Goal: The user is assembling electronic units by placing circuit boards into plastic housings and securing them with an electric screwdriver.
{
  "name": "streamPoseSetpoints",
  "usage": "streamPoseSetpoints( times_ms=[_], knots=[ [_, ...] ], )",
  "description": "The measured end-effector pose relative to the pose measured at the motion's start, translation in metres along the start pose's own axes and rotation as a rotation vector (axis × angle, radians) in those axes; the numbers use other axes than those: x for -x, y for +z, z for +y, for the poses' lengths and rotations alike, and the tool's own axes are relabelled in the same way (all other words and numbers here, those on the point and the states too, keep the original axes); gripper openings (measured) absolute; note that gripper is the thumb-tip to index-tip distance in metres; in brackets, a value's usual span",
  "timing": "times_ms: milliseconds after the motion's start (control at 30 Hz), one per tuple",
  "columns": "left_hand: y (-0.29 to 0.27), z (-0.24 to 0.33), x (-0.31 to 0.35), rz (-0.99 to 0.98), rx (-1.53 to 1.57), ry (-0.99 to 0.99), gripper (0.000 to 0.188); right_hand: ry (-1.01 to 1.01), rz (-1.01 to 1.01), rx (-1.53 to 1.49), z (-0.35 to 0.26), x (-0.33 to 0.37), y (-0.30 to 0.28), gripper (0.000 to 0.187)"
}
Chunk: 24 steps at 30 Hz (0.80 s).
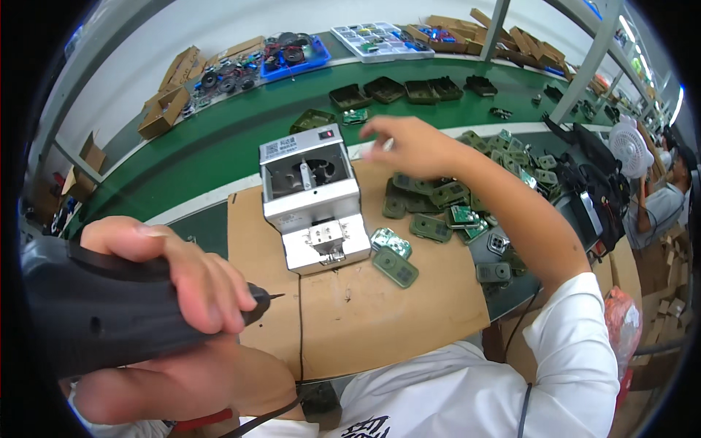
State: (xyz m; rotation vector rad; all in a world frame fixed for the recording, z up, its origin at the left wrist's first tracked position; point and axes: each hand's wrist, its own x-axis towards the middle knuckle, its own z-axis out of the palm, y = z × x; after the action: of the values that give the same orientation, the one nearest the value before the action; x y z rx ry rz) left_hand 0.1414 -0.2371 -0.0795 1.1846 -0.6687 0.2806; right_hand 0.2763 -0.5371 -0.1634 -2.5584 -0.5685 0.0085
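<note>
In my left hand (186, 292), close to the camera, is a black electric screwdriver (124, 314). My fingers wrap round its body, and its thin bit points right. My right hand (409, 148) reaches out past a silver screw feeder (314, 201), slightly smeared, with fingers apart and nothing visible in them. Nearest to its fingertips is a green circuit board (355, 117) on the bench. The feeder stands on a brown cardboard sheet (380, 321). At its right side lie another circuit board (391, 242) and a green plastic housing (395, 266).
Many green housings (431, 228) and boards are heaped under my right forearm. Dark green open shells (385, 89) line the back of the bench. Behind them stand a blue tray (296, 57) and a white divided tray (380, 40). A white fan (629, 146) and another person (661, 193) are at right.
</note>
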Motion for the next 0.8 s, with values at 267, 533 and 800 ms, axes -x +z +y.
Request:
streamPoseSetpoints(
  times_ms=[267,533,800],
  knots=[
    [-0.021,-0.016,-0.007,-0.085,-0.071,-0.057,0.074,0.335,-0.312,0.295,-0.036,0.205,-0.033,0.023],
    [-0.032,-0.016,-0.011,0.028,-0.206,-0.058,0.064,0.139,0.123,0.17,0.005,0.275,0.019,0.048],
    [-0.072,-0.004,0.002,0.124,-0.608,-0.026,0.101,0.252,0.233,0.07,-0.002,0.265,0.026,0.022]
  ],
)
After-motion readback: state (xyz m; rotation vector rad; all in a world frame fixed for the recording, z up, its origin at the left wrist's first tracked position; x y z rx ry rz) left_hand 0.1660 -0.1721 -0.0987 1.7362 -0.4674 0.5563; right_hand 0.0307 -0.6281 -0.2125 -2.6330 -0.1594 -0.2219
